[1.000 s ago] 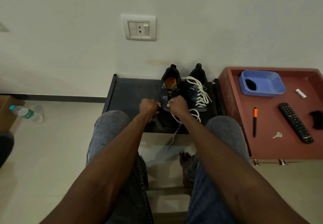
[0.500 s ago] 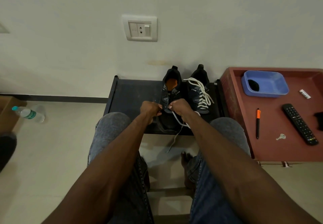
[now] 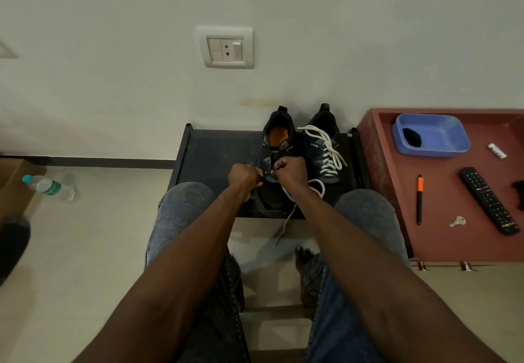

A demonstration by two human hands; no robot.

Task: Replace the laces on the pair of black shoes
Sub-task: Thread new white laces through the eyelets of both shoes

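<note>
- Shoes first: the right-hand shoe (image 3: 323,150) on the black rack (image 3: 215,152) is already threaded with its white lace (image 3: 329,152) up the eyelets, so I'd call that one done or close to it.
- The left-hand shoe (image 3: 276,161), touching its partner and also on the rack, is the one you're working; its orange insole shows and its upper eyelets look bare.
- Your left hand (image 3: 245,177) is curled tight at that shoe's eyelet edge; what it pinches, flap or lace end, I cannot tell.
- Your right hand (image 3: 289,171) is fisted round the loose lace (image 3: 285,221), which trails off the rack's front edge toward the floor.
- My read: roughly halfway or a bit past, with most of this shoe's lacing and the tying left.
- Rack stands against the pale wall, below the wall socket (image 3: 226,48).
- Right of the rack, a red-brown table (image 3: 442,243) carries a blue tray (image 3: 432,135), a pen (image 3: 419,199), a remote (image 3: 489,201) and a key (image 3: 458,221).
- Left of the rack, a water bottle (image 3: 49,187) lies on the tiled floor.
</note>
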